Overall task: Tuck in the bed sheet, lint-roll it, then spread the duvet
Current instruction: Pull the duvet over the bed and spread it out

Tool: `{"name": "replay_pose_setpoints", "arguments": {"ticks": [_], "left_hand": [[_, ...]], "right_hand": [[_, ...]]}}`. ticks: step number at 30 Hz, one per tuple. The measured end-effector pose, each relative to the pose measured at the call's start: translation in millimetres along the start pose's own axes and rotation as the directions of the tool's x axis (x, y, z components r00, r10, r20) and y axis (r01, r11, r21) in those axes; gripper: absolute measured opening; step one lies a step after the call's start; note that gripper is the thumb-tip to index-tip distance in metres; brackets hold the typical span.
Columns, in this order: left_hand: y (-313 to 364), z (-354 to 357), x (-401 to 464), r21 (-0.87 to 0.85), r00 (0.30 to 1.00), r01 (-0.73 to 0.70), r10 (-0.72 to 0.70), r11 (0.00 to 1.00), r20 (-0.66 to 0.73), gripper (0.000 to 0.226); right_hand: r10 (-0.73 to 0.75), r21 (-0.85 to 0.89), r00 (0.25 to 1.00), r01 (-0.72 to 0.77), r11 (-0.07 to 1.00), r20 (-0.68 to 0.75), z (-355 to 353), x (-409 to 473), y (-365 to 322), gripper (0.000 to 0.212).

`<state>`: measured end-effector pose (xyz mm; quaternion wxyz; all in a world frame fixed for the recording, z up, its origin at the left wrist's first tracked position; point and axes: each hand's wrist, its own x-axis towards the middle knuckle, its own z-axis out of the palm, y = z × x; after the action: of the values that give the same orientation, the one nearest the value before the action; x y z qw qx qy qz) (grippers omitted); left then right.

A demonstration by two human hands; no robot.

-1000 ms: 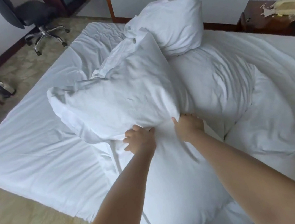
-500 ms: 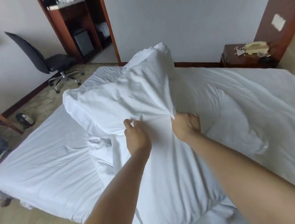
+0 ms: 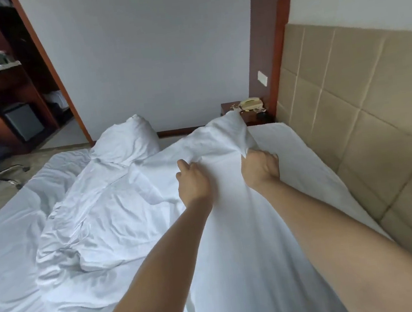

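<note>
Both hands grip the rumpled white duvet [image 3: 119, 218] near the padded beige headboard [image 3: 366, 115] — left hand [image 3: 194, 182] and right hand [image 3: 259, 168] clenched on its cloth; white bed sheet [image 3: 6, 247] looks smooth; spreading seemingly remains — much lies bunched.

Both bare forearms reach forward from the lower edge of the view, side by side and a little apart. The left hand [image 3: 194, 182] is turned back upward, its fingers curled under and the thumb stretched forward, pinching a fold of white crumpled cloth duvet [image 3: 118, 208]. The right hand [image 3: 260, 167], level with the left and nearer the head edge of the bed, has its fingers curled tight round a bunched ridge of the same duvet.
</note>
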<state>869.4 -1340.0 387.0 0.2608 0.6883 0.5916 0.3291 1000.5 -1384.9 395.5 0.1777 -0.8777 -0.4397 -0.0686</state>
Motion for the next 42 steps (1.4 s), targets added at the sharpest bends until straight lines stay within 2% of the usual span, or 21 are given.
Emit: {"name": "replay_pose_setpoints", "arguments": {"ticks": [4,9,13,18,27,38,40,42], "left_hand": [[28.6,34.0,11.8,-0.024,0.989,-0.093,0.095,0.995,0.116,0.02],[55.3,84.7,25.6,0.134,0.932,-0.327,0.296,0.935,0.211,0.017],[86.1,121.7,40.9,0.121,0.906,-0.381,0.345,0.917,0.245,0.019],[133.1,174.6,65.1,0.082,0.879,-0.431,0.399,0.898,0.261,0.015],[217.1,317.6,107.5,0.195,0.881,-0.423,0.35,0.885,0.318,0.02],[256.0,465.9,141.2,0.232,0.896,-0.369,0.278,0.9,0.347,0.016],[255.2,488.4,153.7,0.247,0.887,-0.354,0.24,0.902,0.395,0.017],[245.8,510.6,163.2,0.272,0.831,-0.406,0.228,0.872,0.508,0.028]], "right_hand": [[0.118,-0.058,0.992,-0.12,0.991,-0.038,-3.5,14.9,39.1,0.026],[0.222,-0.095,0.973,-0.228,0.969,-0.07,-6.6,33.4,87.0,0.029],[0.29,-0.073,0.953,-0.297,0.952,-0.088,-8.3,59.5,120.8,0.033],[0.307,-0.057,0.947,-0.314,0.948,-0.098,-5.5,111.5,172.5,0.035],[0.271,-0.098,0.959,-0.278,0.956,-0.081,31.0,231.2,297.0,0.031],[0.221,-0.137,0.975,-0.223,0.965,-0.024,92.7,326.4,408.5,0.034],[0.253,-0.14,0.967,-0.249,0.958,0.008,107.6,338.7,419.8,0.034],[0.311,-0.155,0.946,-0.296,0.943,0.086,125.8,343.5,429.0,0.03]]}}
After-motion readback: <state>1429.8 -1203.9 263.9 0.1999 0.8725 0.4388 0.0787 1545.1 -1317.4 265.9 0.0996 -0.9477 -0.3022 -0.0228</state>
